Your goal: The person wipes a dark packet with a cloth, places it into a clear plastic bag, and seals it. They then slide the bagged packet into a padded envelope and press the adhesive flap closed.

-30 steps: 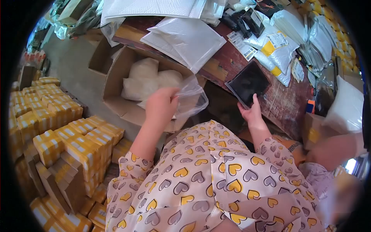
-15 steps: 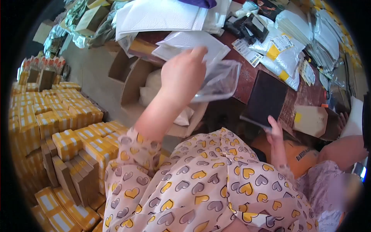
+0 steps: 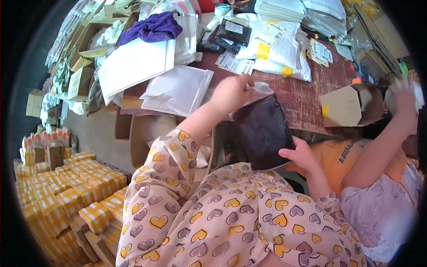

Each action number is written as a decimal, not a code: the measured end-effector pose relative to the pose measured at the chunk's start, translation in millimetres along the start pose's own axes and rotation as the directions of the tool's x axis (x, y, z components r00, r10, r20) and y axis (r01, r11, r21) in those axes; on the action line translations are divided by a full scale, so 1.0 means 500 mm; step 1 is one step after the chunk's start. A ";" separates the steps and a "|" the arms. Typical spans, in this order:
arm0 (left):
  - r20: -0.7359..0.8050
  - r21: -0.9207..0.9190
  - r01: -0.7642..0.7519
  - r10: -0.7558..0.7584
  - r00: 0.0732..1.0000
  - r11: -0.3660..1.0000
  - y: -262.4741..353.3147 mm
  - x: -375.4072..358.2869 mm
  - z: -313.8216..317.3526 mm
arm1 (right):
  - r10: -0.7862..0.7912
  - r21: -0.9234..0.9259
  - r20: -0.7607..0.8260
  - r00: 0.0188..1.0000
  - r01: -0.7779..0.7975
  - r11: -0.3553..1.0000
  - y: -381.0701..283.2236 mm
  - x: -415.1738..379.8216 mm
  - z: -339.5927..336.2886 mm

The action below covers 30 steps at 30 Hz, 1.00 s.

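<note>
A flat black rectangular item, smooth and shiny, lies tilted above my lap. My right hand grips its lower right edge, thumb on top. At its upper end my left hand is closed, pinching clear plastic, a transparent bag that shows around the item's top edge. How far the bag covers the item I cannot tell. Left of my left hand, a white bubble mailer lies on the red worn table.
A purple cloth rests on white mailers. Behind are black packets, shipping labels and stuffed white parcels. An open carton stands at right, beside another person's hand. Yellow-taped boxes are stacked at lower left.
My left hand has brought the clear bag rightward to the black item's upper end. The item is now closer to my body's middle. The view has shifted, and the other person's arm is raised.
</note>
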<state>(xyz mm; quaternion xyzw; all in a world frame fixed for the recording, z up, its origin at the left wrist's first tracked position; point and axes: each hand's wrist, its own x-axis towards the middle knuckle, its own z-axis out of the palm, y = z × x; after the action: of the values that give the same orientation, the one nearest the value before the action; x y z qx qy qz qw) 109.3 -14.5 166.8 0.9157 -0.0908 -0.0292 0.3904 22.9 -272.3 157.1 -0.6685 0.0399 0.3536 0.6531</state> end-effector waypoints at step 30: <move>-0.412 0.396 -0.150 0.322 0.852 0.906 -0.094 -0.040 0.101 | -0.030 0.253 -0.180 0.983 0.076 0.964 0.095 0.064 0.015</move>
<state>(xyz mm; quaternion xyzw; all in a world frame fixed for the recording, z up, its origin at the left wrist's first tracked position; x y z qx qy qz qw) 90.1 -14.7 97.6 0.9312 -0.1111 0.2582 0.2321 19.3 -259.3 100.8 -0.6066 0.1249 0.2677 0.7381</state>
